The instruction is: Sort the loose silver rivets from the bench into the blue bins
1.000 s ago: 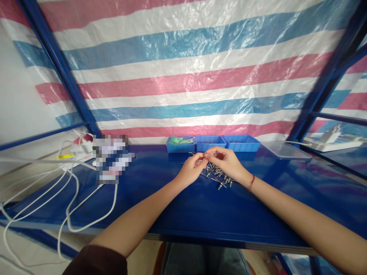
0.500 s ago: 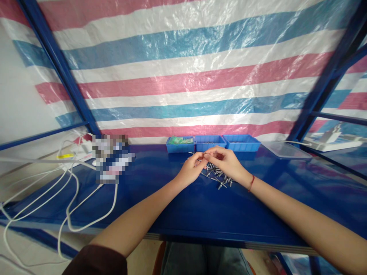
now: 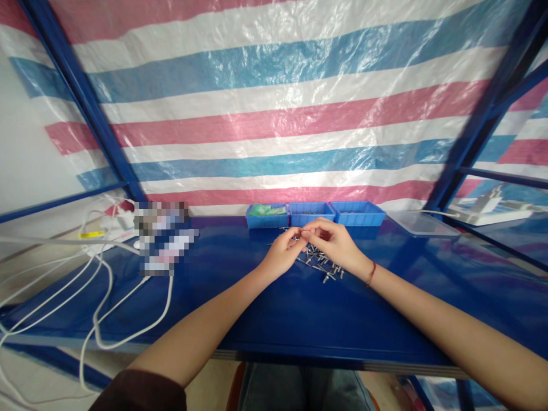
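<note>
My left hand (image 3: 283,252) and my right hand (image 3: 336,242) meet fingertip to fingertip over the table, both with thumb and fingers pinched. Whatever sits between the fingertips is too small and too covered to make out. Below and around them lies a loose pile of small silvery metal pieces (image 3: 327,268), slim and rod-like. Part of that pile is hidden by my hands. Just beyond the hands stand three blue bins in a row: the left bin (image 3: 266,221) has green-and-clear plastic packets, the middle bin (image 3: 309,218) holds small metal bits, and the right bin (image 3: 359,218) shows few details inside.
The blue tabletop (image 3: 265,314) runs across the frame. White cables (image 3: 109,285) loop over its left side near a blurred-out patch (image 3: 165,240). A clear plastic lid (image 3: 423,224) and a white device (image 3: 492,211) lie at the right. Blue metal posts (image 3: 96,131) frame a striped sheet behind.
The whole view has shifted slightly, so things sit a little further left. Both hands keep their pinched pose together over the pile, with hardly any visible movement.
</note>
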Demonstrator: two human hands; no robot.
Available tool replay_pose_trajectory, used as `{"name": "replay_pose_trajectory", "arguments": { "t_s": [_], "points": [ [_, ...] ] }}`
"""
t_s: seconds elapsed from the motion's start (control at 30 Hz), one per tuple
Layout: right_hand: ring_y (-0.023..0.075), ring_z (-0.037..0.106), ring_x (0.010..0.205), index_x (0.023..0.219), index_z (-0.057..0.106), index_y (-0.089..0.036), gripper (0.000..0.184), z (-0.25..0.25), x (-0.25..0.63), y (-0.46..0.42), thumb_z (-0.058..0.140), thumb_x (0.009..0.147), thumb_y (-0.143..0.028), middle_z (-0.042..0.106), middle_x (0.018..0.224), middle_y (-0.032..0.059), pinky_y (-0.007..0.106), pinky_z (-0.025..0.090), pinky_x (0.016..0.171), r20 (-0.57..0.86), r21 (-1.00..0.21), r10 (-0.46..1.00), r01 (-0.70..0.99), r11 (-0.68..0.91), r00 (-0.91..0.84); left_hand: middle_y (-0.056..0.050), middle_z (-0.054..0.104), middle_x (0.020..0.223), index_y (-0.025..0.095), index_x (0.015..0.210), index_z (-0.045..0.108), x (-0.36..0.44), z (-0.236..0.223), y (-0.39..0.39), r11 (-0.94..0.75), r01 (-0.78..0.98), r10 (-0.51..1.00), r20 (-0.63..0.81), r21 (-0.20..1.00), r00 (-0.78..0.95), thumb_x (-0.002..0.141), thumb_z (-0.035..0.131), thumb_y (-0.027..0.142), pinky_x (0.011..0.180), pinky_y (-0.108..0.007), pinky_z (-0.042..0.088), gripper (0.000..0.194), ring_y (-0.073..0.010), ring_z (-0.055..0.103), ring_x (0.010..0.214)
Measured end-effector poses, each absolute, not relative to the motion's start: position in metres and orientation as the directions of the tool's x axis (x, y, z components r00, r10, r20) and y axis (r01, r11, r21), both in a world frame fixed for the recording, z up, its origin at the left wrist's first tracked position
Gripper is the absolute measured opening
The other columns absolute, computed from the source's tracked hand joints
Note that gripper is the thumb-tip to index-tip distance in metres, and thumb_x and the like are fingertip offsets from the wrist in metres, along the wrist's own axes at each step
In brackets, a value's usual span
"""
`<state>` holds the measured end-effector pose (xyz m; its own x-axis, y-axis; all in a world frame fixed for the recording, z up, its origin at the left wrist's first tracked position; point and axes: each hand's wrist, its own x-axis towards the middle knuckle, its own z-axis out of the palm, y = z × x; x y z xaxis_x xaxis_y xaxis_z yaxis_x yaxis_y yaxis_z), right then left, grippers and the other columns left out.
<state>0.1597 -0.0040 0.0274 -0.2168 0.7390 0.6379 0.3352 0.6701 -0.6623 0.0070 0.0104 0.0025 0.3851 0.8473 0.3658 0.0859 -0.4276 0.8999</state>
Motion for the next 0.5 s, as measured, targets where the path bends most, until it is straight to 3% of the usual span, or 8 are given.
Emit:
{"name": "replay_pose_trajectory", "arguments": {
  "t_s": [0.17, 0.3, 0.4, 0.5],
  "points": [
    [0.0128, 0.050, 0.062, 0.083, 0.065, -0.020, 0.019, 0.034, 0.164, -0.008, 0.055, 0.081, -0.036, 0.058, 0.075, 0.0037, 0.027, 0.041, 0.055, 0.691, -0.550, 0.678, 0.427, 0.718, -0.250, -0.002, 0.061, 0.085, 0.016, 0.087, 0.058, 0.005, 0.006, 0.009, -0.492, 0.143, 0.862, 0.457, 0.859, 0.220, 0.078, 0.057, 0.037, 0.063, -0.021, 0.043, 0.023, -0.0105, 0.056, 0.071],
    [0.0125, 0.050, 0.061, 0.081, 0.065, -0.020, 0.018, 0.032, 0.169, -0.005, 0.055, 0.081, -0.035, 0.059, 0.075, 0.0034, 0.027, 0.041, 0.055, 0.696, -0.511, 0.658, 0.447, 0.734, -0.287, -0.002, 0.060, 0.086, 0.016, 0.084, 0.057, 0.004, 0.006, 0.012, -0.531, 0.148, 0.843, 0.503, 0.834, 0.189, 0.077, 0.059, 0.035, 0.061, -0.020, 0.043, 0.021, -0.0094, 0.054, 0.068],
    [0.0134, 0.052, 0.063, 0.079, 0.067, -0.019, 0.023, 0.027, 0.172, 0.004, 0.055, 0.080, -0.038, 0.062, 0.076, 0.0040, 0.028, 0.042, 0.057, 0.658, -0.565, 0.702, 0.439, 0.699, -0.271, -0.003, 0.060, 0.090, 0.016, 0.095, 0.057, 0.004, 0.004, 0.013, -0.532, 0.209, 0.844, 0.496, 0.820, 0.202, 0.078, 0.058, 0.036, 0.063, -0.021, 0.044, 0.026, -0.0097, 0.054, 0.069],
    [0.0150, 0.055, 0.064, 0.081, 0.068, -0.017, 0.031, 0.022, 0.183, 0.021, 0.055, 0.078, -0.045, 0.066, 0.079, 0.0057, 0.029, 0.044, 0.058, 0.611, -0.676, 0.784, 0.443, 0.589, -0.110, -0.004, 0.060, 0.091, 0.018, 0.111, 0.053, 0.002, 0.002, 0.012, -0.576, 0.314, 0.815, 0.501, 0.755, 0.291, 0.079, 0.057, 0.036, 0.069, -0.025, 0.046, 0.037, -0.0106, 0.055, 0.069]
  ]
}}
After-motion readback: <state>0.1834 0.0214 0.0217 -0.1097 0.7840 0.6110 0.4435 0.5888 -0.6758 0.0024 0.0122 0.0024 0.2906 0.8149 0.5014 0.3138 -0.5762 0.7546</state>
